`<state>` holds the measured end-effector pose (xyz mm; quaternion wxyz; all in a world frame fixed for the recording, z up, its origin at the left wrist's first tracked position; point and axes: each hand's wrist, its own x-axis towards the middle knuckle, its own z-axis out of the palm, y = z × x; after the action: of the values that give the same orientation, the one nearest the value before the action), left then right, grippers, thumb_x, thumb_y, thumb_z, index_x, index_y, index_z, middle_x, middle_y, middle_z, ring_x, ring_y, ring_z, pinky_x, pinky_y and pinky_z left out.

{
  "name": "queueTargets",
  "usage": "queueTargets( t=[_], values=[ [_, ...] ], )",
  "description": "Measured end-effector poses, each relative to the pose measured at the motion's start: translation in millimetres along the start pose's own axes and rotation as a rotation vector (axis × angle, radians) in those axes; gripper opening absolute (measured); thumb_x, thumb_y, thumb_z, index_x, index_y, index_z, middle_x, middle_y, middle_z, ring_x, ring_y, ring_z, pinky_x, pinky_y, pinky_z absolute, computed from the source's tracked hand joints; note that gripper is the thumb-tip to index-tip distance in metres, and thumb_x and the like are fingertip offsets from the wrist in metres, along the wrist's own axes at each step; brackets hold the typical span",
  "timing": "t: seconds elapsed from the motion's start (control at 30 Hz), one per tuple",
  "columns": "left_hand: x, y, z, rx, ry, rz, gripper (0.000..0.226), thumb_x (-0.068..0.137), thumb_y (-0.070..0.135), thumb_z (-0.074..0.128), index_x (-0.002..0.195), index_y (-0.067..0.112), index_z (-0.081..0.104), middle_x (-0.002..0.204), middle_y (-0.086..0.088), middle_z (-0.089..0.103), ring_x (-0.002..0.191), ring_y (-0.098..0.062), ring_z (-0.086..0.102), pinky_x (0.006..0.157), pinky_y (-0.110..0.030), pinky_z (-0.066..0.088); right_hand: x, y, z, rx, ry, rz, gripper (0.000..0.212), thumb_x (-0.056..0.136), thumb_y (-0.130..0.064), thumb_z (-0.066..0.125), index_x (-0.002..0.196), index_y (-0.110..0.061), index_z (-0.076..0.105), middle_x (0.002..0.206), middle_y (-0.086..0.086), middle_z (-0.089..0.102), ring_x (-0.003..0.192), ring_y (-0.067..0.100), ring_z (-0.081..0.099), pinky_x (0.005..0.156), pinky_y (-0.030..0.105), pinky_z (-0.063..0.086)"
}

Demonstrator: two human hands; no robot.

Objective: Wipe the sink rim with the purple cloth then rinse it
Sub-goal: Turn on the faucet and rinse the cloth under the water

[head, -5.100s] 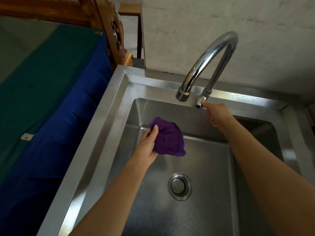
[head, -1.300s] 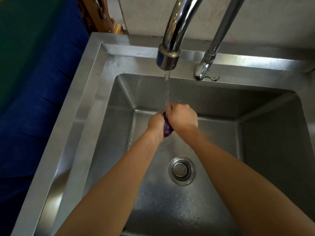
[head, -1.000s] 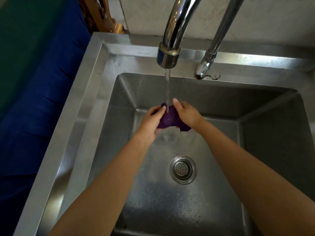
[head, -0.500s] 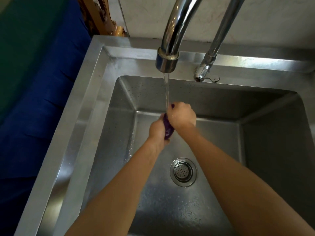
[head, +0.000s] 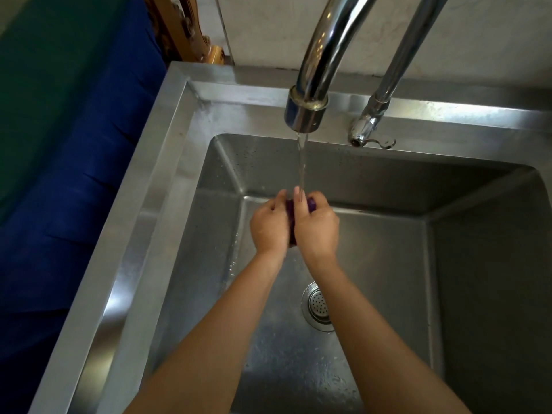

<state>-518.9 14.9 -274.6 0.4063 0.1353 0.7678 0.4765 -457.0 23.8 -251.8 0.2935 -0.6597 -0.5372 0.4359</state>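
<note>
Over the steel sink basin, my left hand [head: 268,227] and my right hand [head: 316,227] press together around the purple cloth [head: 290,211]. Only a thin strip of the cloth shows between my palms; most of it is hidden. A thin stream of water [head: 302,162] falls from the chrome faucet spout [head: 306,112] onto my fingertips and the cloth. The sink rim [head: 155,186] runs along the left and back of the basin.
The faucet lever [head: 372,137] sits on the back rim to the right of the spout. A round drain strainer [head: 318,306] lies in the basin floor, below my right wrist. A blue and green cloth [head: 65,144] covers a surface left of the sink. A carved wooden piece [head: 185,31] stands behind.
Five seconds ago my left hand alone held the cloth and my right touched the lever. Since then water runs, and both hands have been opening and squeezing the cloth under the stream.
</note>
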Motion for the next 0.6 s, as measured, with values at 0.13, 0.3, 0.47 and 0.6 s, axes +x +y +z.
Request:
queueTargets(
  t=[0.13,0.3,0.47,0.6],
  values=[
    [-11,2,-2,0.136,0.065,0.120,0.040,0.094,0.037,0.049,0.058,0.022,0.054,0.063,-0.002,0.061,0.066,-0.022,0.061,0.066,-0.033,0.049,21,10,5,0.006,-0.042,0.157,0.030,0.092,-0.031,0.048,0.069,-0.015,0.060,0.080,0.016,0.067,0.077,0.031,0.060,0.071,0.034,0.046],
    [-12,-7,-12,0.180,-0.013,0.216,0.030,0.093,0.034,0.053,0.065,0.024,0.049,0.067,0.004,0.056,0.067,-0.020,0.058,0.059,-0.033,0.049,36,15,3,-0.006,-0.232,0.183,0.040,0.096,-0.037,0.038,0.075,-0.010,0.058,0.080,0.011,0.059,0.078,0.026,0.053,0.076,0.032,0.043],
    [-6,-12,-22,-0.089,-0.121,0.118,0.006,0.092,0.023,0.057,0.093,0.017,0.057,0.095,-0.005,0.064,0.085,-0.019,0.063,0.068,-0.024,0.052,40,16,-25,-0.202,-0.542,0.201,0.052,0.096,-0.053,0.026,0.093,-0.014,0.061,0.091,0.016,0.064,0.084,0.030,0.062,0.081,0.039,0.051],
    [-2,-15,-24,-0.325,-0.208,-0.036,0.015,0.091,0.015,0.056,0.099,0.027,0.053,0.104,-0.003,0.062,0.085,-0.016,0.063,0.060,-0.026,0.052,43,14,-41,0.082,-0.583,0.124,0.019,0.095,-0.023,0.049,0.107,-0.009,0.056,0.079,0.011,0.060,0.060,0.020,0.058,0.049,0.027,0.052]
  ],
)
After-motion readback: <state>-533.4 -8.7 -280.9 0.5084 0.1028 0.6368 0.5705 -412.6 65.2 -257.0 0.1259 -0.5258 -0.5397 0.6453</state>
